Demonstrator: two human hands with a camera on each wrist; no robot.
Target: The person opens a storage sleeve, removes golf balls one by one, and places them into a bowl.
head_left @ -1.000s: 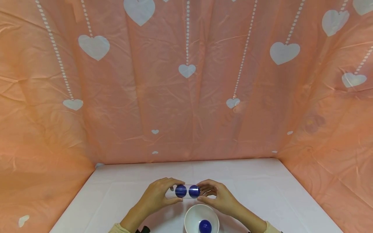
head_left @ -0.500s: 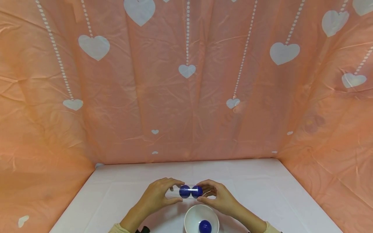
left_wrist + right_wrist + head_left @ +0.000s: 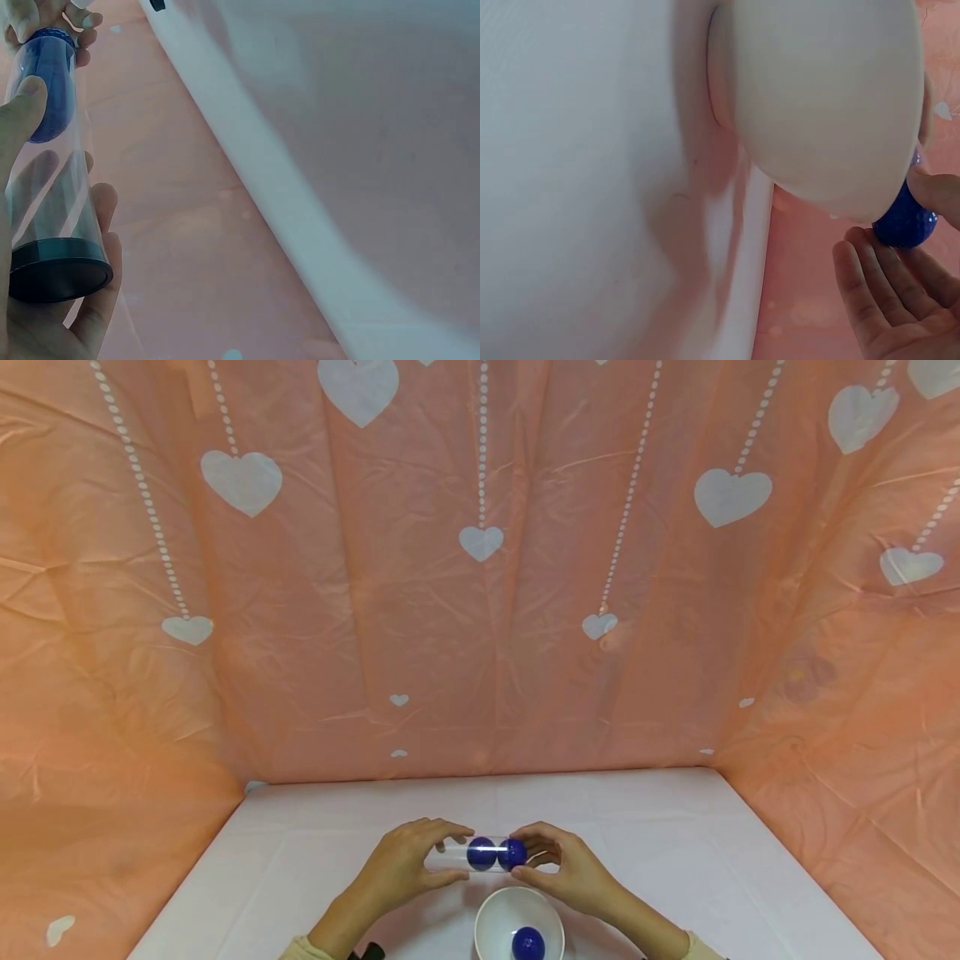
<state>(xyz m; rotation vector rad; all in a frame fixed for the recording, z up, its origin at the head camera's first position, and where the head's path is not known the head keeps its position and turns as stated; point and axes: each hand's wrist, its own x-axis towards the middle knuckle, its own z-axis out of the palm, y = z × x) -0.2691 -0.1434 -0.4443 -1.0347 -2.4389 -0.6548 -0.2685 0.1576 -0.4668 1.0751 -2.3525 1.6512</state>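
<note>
My left hand (image 3: 408, 862) grips a clear plastic tube (image 3: 446, 857), held sideways above the table. In the left wrist view, a black cap (image 3: 60, 274) closes the tube's near end. Inside the tube sits a blue ball (image 3: 482, 853). A second blue ball (image 3: 512, 854) pokes out of the tube's right end, touching the first. My right hand (image 3: 558, 860) pinches that end ball between thumb and index finger, its other fingers loosely bent. Just below the hands stands a white bowl (image 3: 491, 914) holding another blue ball (image 3: 528, 943).
A white cloth covers the table (image 3: 637, 810). Orange sheeting with white hearts (image 3: 480, 677) rises at the back and both sides. A small black object (image 3: 372, 951) shows near the left forearm, cut off by the bottom edge.
Both balls have slid rightward along the tube, the right one now protruding from its end. The gap between them has closed. Both hands stay nearly in place.
</note>
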